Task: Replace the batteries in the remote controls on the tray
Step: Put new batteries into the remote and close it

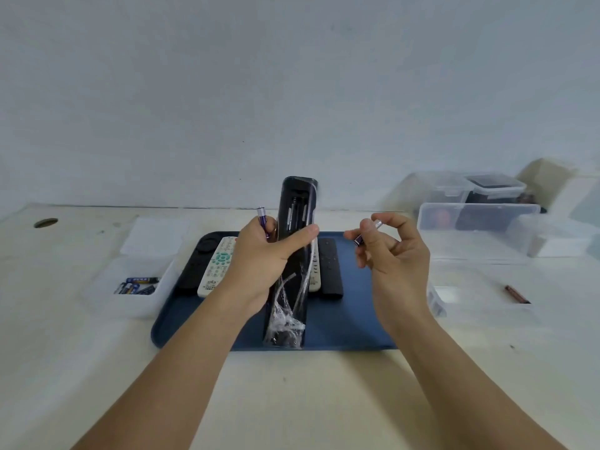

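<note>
My left hand grips a long black remote wrapped in clear plastic, held upright above the blue tray with its open battery bay facing me. The same hand also pinches a purple battery against the remote's left side. My right hand is to the right of the remote, apart from it, holding a second purple battery between thumb and fingers. On the tray lie a white remote, a black remote, a black remote at the left and another white one mostly hidden behind the held remote.
A clear box holding several blue batteries sits left of the tray, its lid behind it. Clear plastic containers stand at the back right. A brown battery lies on the table at the right. A cable hole is far left.
</note>
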The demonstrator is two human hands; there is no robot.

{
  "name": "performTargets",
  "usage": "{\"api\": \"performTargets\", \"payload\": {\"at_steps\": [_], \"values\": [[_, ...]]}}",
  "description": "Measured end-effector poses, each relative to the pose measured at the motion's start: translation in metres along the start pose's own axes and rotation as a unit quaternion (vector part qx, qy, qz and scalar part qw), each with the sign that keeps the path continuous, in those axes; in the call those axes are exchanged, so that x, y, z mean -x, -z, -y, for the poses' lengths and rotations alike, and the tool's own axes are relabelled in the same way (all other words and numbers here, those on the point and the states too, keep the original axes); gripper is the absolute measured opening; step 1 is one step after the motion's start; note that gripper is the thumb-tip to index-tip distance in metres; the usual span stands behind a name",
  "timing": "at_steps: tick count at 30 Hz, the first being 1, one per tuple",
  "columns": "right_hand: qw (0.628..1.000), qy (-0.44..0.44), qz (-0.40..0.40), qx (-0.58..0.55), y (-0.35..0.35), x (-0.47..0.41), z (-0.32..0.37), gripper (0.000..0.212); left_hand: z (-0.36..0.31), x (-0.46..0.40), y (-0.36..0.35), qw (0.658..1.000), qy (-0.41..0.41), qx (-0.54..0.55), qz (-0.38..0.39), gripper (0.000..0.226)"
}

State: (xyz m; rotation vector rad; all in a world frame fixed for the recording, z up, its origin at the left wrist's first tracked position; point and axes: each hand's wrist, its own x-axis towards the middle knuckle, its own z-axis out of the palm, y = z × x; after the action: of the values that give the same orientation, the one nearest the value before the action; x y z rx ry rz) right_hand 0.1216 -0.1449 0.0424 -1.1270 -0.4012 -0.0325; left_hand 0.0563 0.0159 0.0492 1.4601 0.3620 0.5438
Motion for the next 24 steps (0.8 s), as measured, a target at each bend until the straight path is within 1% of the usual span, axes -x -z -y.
{"api": "performTargets", "payload": {"at_steps": [3, 4, 5, 6, 8, 9, 11, 12, 14, 15, 16, 20, 22, 24], "values": [[1.000, -0.010, 0.018, -0.022, -0.002, -0.001, 0.001, 0.020, -0.002, 0.001, 0.003, 1.000, 0.016, -0.001, -0.019, 0.046], [0.999, -0.013, 0.024, -0.037, -0.003, 0.000, 0.002, 0.019, 0.002, 0.004, 0.004, 0.999, 0.021, -0.019, -0.019, 0.043], [0.998, -0.015, 0.029, -0.051, -0.004, 0.000, 0.002, 0.018, 0.009, 0.008, 0.003, 0.999, 0.024, -0.039, -0.016, 0.043], [0.998, -0.017, 0.034, -0.059, -0.006, 0.001, 0.001, 0.017, 0.016, 0.012, 0.003, 0.998, 0.024, -0.053, -0.016, 0.047], [0.997, -0.019, 0.051, -0.049, -0.009, 0.004, -0.002, 0.009, 0.028, 0.019, 0.001, 0.996, 0.024, -0.084, -0.006, 0.064], [0.997, -0.015, 0.067, -0.029, -0.011, 0.006, -0.004, 0.006, 0.032, 0.020, 0.000, 0.995, 0.021, -0.093, -0.001, 0.067], [0.994, 0.004, 0.102, 0.035, -0.013, 0.012, -0.010, 0.006, 0.036, 0.024, -0.002, 0.996, 0.011, -0.087, 0.010, 0.055], [0.991, 0.021, 0.115, 0.067, -0.014, 0.015, -0.012, 0.007, 0.037, 0.025, -0.002, 0.997, 0.013, -0.077, 0.018, 0.054], [0.983, 0.056, 0.120, 0.128, -0.013, 0.017, -0.017, 0.010, 0.040, 0.026, -0.003, 0.997, 0.022, -0.067, 0.044, 0.061], [0.977, 0.072, 0.119, 0.159, -0.012, 0.017, -0.020, 0.011, 0.041, 0.027, -0.002, 0.997, 0.023, -0.061, 0.052, 0.059], [0.970, 0.091, 0.121, 0.191, -0.011, 0.016, -0.022, 0.012, 0.041, 0.028, -0.003, 0.997, 0.023, -0.053, 0.055, 0.055], [0.920, 0.210, 0.144, 0.299, -0.007, 0.013, -0.037, 0.014, 0.043, 0.031, -0.006, 0.996, 0.025, -0.065, 0.050, 0.059], [0.898, 0.249, 0.164, 0.324, -0.005, 0.011, -0.041, 0.014, 0.043, 0.031, -0.006, 0.997, 0.038, -0.051, 0.044, 0.046], [0.881, 0.261, 0.192, 0.345, -0.004, 0.009, -0.043, 0.013, 0.043, 0.031, -0.005, 0.998, 0.059, -0.008, 0.038, 0.036]]}}
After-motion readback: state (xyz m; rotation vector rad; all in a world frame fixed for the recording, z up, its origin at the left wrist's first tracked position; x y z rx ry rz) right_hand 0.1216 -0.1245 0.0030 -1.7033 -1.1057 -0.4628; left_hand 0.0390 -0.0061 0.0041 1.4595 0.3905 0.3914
